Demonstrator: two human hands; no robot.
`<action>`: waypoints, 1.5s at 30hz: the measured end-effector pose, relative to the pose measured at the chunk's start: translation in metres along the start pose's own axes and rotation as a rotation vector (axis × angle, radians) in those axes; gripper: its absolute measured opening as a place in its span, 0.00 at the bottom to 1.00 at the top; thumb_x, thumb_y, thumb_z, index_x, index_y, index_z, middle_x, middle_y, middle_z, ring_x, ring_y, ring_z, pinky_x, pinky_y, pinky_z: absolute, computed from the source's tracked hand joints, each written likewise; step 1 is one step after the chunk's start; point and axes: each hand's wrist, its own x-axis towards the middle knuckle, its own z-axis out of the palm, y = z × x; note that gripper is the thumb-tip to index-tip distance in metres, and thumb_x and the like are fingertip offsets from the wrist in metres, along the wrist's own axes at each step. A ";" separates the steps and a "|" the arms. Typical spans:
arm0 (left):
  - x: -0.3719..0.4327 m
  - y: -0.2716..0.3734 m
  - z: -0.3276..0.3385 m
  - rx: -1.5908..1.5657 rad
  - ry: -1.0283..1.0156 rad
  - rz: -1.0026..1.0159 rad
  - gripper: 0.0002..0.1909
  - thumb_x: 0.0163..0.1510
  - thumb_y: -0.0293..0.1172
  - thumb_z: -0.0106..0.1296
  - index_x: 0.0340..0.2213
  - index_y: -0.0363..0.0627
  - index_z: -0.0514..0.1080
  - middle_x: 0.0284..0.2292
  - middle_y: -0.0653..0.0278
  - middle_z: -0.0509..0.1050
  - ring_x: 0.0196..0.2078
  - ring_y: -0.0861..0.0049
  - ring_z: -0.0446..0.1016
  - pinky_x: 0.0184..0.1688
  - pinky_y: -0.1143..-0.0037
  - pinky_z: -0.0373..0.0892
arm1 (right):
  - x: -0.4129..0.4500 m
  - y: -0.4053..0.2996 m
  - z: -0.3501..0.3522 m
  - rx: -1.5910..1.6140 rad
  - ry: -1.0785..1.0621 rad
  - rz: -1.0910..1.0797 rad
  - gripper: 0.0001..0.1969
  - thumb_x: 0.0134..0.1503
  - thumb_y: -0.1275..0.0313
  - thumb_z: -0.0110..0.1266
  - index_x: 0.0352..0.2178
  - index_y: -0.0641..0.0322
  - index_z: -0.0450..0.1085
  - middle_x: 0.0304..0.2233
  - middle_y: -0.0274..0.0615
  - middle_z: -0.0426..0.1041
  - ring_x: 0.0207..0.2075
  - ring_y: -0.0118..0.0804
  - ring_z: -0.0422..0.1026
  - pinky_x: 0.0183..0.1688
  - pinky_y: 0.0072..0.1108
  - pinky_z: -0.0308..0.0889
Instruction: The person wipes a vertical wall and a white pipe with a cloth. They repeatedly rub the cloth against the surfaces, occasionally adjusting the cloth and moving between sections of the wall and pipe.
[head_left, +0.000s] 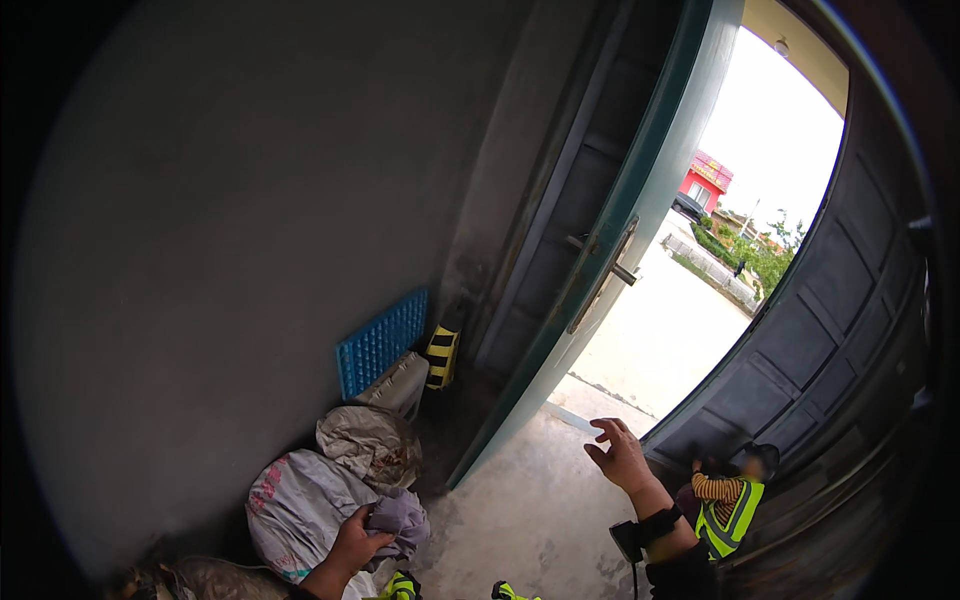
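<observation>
Low on the left, my left hand (355, 541) grips a crumpled greyish-purple cloth (400, 522). Behind that hand stands a bulging white woven sack (307, 501) with printed writing. My right hand (621, 454) is raised with its fingers apart and bent, holding nothing. A black strap with a small device (637, 534) circles my right wrist. Ahead of me, a green door leaf (637, 196) stands ajar with a metal lever handle (622, 274). The right hand is below that handle in the picture and apart from the door.
A second sack (369, 442), a light plastic case (391, 384), a blue plastic grid (384, 342) and a yellow-black striped object (442, 355) lean along the grey wall (225, 225). At right, a person in a reflective vest (731, 517) crouches by the dark door panel (832, 322). Concrete floor (495, 525) runs to the doorway.
</observation>
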 end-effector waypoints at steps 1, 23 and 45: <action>0.006 0.004 -0.002 0.011 -0.004 0.006 0.27 0.42 0.17 0.57 0.46 0.34 0.64 0.40 0.58 0.72 0.38 0.75 0.72 0.41 0.75 0.70 | 0.016 0.002 0.001 -0.009 -0.007 0.030 0.22 0.49 0.71 0.60 0.45 0.59 0.63 0.44 0.47 0.66 0.38 0.41 0.73 0.36 0.26 0.70; 0.000 -0.053 -0.040 -0.087 0.524 0.021 0.29 0.40 0.19 0.54 0.47 0.35 0.63 0.40 0.60 0.71 0.41 0.73 0.71 0.46 0.73 0.66 | 0.244 0.066 -0.029 -0.645 0.322 0.006 0.48 0.46 0.72 0.62 0.62 0.61 0.38 0.63 0.50 0.42 0.65 0.51 0.40 0.64 0.34 0.44; -0.022 -0.115 -0.064 0.164 0.533 0.069 0.28 0.39 0.19 0.54 0.47 0.35 0.65 0.40 0.62 0.72 0.41 0.75 0.71 0.47 0.75 0.66 | 0.219 0.091 -0.056 -0.616 0.174 -0.039 0.56 0.39 0.69 0.66 0.63 0.58 0.36 0.65 0.48 0.36 0.66 0.51 0.33 0.66 0.32 0.41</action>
